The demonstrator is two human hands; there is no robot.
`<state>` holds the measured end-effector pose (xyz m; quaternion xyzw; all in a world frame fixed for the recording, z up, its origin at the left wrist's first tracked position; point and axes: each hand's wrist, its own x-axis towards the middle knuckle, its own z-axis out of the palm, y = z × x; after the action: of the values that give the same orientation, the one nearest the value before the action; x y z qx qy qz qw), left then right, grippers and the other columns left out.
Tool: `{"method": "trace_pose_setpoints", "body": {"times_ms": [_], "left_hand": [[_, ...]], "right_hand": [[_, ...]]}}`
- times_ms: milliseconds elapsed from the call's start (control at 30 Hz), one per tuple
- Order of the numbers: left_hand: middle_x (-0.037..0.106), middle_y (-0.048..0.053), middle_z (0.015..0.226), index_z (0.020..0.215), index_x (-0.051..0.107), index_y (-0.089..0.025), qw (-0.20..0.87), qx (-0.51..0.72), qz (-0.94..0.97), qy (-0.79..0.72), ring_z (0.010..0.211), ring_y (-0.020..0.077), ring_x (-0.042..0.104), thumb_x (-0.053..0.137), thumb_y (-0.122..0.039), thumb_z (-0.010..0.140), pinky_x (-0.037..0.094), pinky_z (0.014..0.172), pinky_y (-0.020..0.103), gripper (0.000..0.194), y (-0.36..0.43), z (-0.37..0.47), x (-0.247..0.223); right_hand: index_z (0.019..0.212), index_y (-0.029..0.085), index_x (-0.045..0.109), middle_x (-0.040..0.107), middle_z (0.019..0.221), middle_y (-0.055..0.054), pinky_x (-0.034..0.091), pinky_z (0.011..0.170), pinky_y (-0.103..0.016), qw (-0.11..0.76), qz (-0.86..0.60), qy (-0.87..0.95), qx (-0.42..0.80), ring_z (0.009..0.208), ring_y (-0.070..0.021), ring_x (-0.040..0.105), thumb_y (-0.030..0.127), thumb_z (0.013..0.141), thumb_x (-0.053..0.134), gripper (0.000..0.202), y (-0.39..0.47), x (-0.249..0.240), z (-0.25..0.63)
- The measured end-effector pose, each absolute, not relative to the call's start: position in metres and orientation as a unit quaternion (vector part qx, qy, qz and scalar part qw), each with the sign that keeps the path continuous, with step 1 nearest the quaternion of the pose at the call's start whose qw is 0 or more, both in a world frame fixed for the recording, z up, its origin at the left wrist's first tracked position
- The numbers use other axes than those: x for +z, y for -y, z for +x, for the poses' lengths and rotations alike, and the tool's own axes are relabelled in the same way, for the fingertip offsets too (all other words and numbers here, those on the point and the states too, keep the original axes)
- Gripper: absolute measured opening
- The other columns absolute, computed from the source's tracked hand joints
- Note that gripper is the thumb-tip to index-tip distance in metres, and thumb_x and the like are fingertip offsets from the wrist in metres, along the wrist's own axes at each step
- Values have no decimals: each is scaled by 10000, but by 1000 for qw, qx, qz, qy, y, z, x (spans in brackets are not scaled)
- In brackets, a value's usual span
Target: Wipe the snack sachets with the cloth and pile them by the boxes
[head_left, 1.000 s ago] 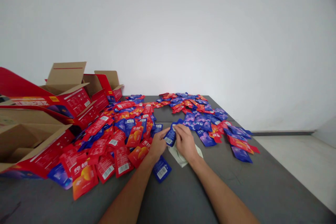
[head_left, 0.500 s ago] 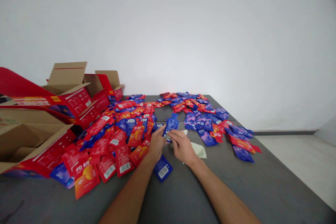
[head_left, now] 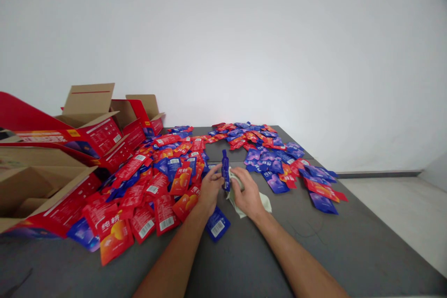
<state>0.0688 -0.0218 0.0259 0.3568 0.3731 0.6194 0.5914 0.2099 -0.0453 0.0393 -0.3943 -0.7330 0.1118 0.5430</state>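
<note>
A blue pouch (head_left: 225, 167) stands nearly edge-on above the middle of the table. My left hand (head_left: 210, 191) pinches it from the left with thumb and fingers. On its other side my right hand (head_left: 247, 194) is curled round a pale cloth (head_left: 266, 203), part of which shows between my fingers and below them, against the pouch. Some of the right fingertips are hidden behind the pouch and cloth. Just below my left hand, a blue pouch with a white barcode label (head_left: 218, 224) lies flat on the table.
A large heap of red and blue pouches (head_left: 157, 184) spreads to the left. More pouches lie at the back (head_left: 240, 132) and right (head_left: 275, 181) of the dark table (head_left: 244, 260). Open red cardboard boxes (head_left: 94, 135) stand along the left side, before a white wall.
The pouch has turned from showing its broad face to nearly edge-on. My right hand has moved slightly right and gathered up the cloth, which now shows beside the pouch.
</note>
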Motion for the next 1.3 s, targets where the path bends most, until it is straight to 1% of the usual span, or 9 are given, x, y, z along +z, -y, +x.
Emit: {"method": "trace_pose_setpoints", "body": {"times_ms": [200, 300, 367, 467, 533, 633, 767, 1067, 1300], "left_hand": [[733, 71, 946, 1140, 697, -159, 639, 587, 372, -329, 797, 153, 653, 725, -245, 729, 486, 707, 247, 421, 26, 77, 26], [728, 40, 918, 1082, 696, -161, 658, 611, 314, -308, 788, 143, 651, 719, -221, 735, 505, 704, 242, 353, 26, 78, 32], [721, 35, 889, 1052, 684, -156, 667, 632, 247, -307, 768, 138, 652, 698, -276, 778, 521, 706, 247, 300, 25, 76, 36], [719, 74, 891, 1011, 672, -126, 687, 627, 198, -310, 801, 170, 672, 609, -415, 864, 542, 715, 274, 331, 23, 74, 39], [722, 100, 920, 1011, 668, -112, 698, 611, 209, -309, 840, 193, 681, 584, -442, 881, 549, 727, 290, 365, 23, 73, 40], [723, 96, 961, 1046, 664, -118, 700, 598, 248, -302, 873, 196, 680, 622, -402, 862, 546, 751, 290, 340, 25, 73, 37], [720, 71, 995, 1114, 661, -153, 701, 579, 303, -286, 890, 179, 675, 684, -325, 817, 530, 774, 270, 343, 28, 75, 32], [714, 68, 1030, 1143, 684, -158, 700, 546, 349, -300, 833, 142, 650, 697, -309, 816, 484, 729, 222, 361, 28, 74, 30], [721, 93, 1058, 1188, 678, -147, 712, 512, 375, -302, 886, 189, 670, 697, -334, 810, 490, 791, 272, 422, 30, 74, 27]], "right_hand": [[1242, 249, 636, 647, 1211, -98, 479, 1031, -414, 538, -386, 742, 108, 1175, -225, 576, 233, 978, 461, 317, 43, 33, 207], [1240, 249, 645, 645, 1222, -94, 469, 1041, -410, 525, -382, 753, 111, 1174, -217, 576, 210, 974, 465, 324, 43, 30, 206], [1229, 246, 655, 647, 1220, -91, 469, 1036, -411, 510, -369, 769, 113, 1161, -216, 579, 197, 966, 475, 323, 44, 29, 205], [1215, 252, 668, 654, 1211, -87, 484, 997, -421, 478, -350, 797, 115, 1130, -226, 584, 183, 956, 481, 327, 49, 31, 202], [1210, 258, 673, 657, 1204, -85, 492, 972, -423, 461, -344, 811, 113, 1109, -228, 589, 173, 959, 468, 335, 50, 33, 202], [1220, 262, 672, 660, 1190, -84, 480, 977, -425, 454, -356, 811, 100, 1093, -224, 594, 164, 968, 446, 353, 49, 36, 202], [1223, 260, 671, 658, 1184, -86, 473, 992, -417, 488, -398, 773, 78, 1111, -226, 581, 168, 974, 437, 354, 43, 33, 206], [1219, 231, 656, 642, 1198, -89, 465, 1013, -407, 512, -434, 739, 64, 1135, -225, 567, 171, 977, 436, 332, 39, 30, 210], [1234, 204, 650, 625, 1226, -118, 456, 1047, -421, 529, -467, 707, 48, 1165, -231, 563, 186, 973, 434, 339, 35, 32, 216]]}}
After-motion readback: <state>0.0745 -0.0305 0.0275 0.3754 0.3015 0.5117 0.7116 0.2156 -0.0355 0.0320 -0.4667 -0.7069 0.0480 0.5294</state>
